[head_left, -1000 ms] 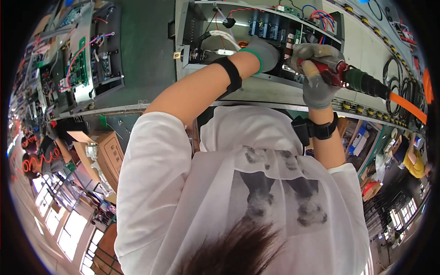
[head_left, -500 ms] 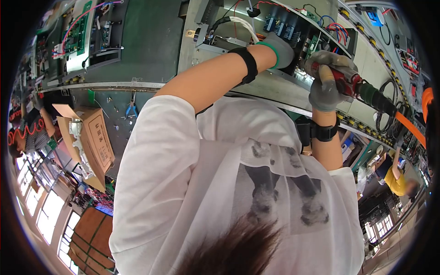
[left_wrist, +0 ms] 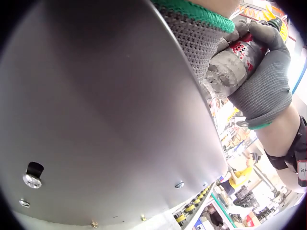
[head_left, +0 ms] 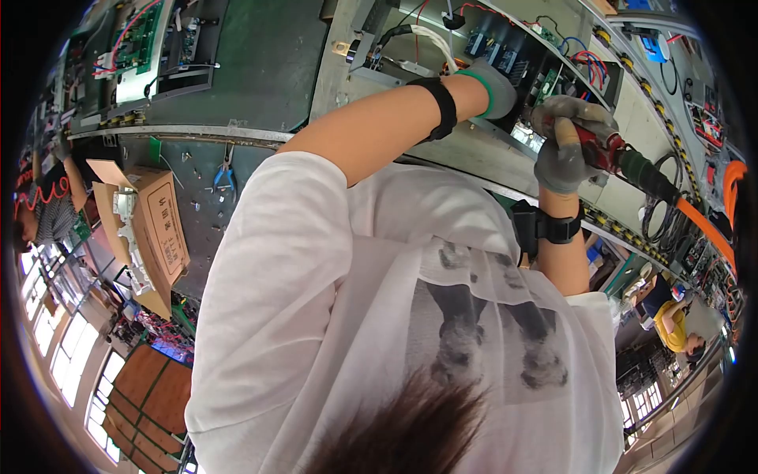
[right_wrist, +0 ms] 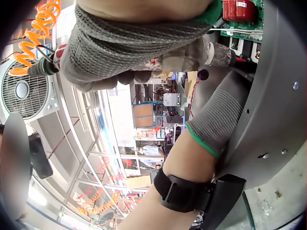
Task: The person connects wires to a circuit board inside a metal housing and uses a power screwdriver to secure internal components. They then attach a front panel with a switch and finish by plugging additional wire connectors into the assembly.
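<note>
A grey metal chassis (right_wrist: 283, 96) fitted with circuit boards and wiring lies on the bench in front of me. My gloved left hand (head_left: 496, 87) reaches into it, near a row of blue capacitors (head_left: 489, 51). The chassis wall hides the left fingers in the right wrist view. With its fingers wrapped around the body, my gloved right hand (head_left: 564, 158) grips a red air screwdriver (head_left: 604, 150) wrapped in worn tape. The tool's nose (right_wrist: 218, 53) points toward the chassis interior, beside a green board.
From the screwdriver's tail an orange air hose (head_left: 707, 225) runs off to the right. Another open chassis (head_left: 150, 63) stands at the far left. Below the bench edge are blue-handled pliers (head_left: 225, 175) and an open cardboard box (head_left: 162, 229). A yellow-black striped strip (head_left: 632, 237) borders the bench.
The head view has turned, so chassis and hands appear farther right and the floor-side pliers show. Both hands keep nearly the same places at the chassis, the right still gripping the air screwdriver.
</note>
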